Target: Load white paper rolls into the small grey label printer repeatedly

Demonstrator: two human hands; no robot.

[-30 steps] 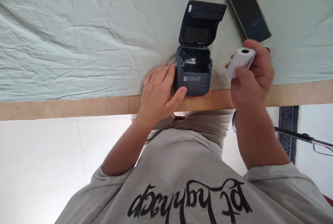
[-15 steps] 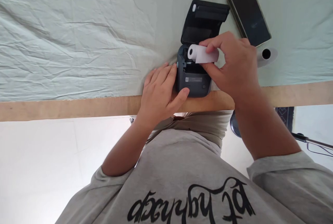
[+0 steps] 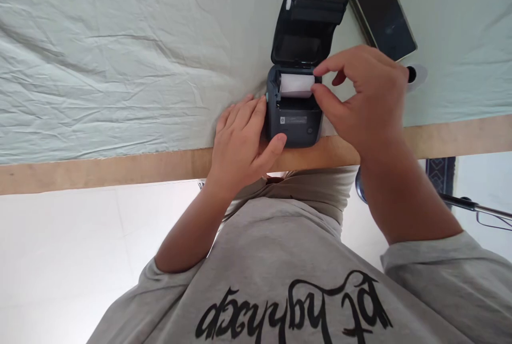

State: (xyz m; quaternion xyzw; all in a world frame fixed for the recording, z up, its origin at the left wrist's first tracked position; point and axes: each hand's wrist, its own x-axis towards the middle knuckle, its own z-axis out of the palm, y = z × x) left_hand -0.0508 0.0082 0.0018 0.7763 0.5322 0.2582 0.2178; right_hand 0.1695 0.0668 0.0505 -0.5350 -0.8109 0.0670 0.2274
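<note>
A small dark printer [image 3: 295, 129] stands at the table's front edge with its black lid [image 3: 308, 26] raised. Inside its compartment lies a white paper roll [image 3: 296, 85]. My left hand [image 3: 245, 144] rests flat against the printer's left side, fingers stretched out and thumb near the front corner. At the right end of the roll is my right hand [image 3: 360, 96], its thumb and index finger apart at the compartment's edge, with nothing held between them.
A phone [image 3: 382, 12] lies behind my right hand. Beside it, a second white roll [image 3: 418, 77] with a dark core is partly hidden by that hand. Pale green cloth [image 3: 140, 66] covers the table, whose wooden edge [image 3: 120, 169] runs along the front.
The paper roll has gone from between my right fingers down into the printer's compartment. My right hand has let go of it and its fingertips have parted. My left hand stays beside the printer.
</note>
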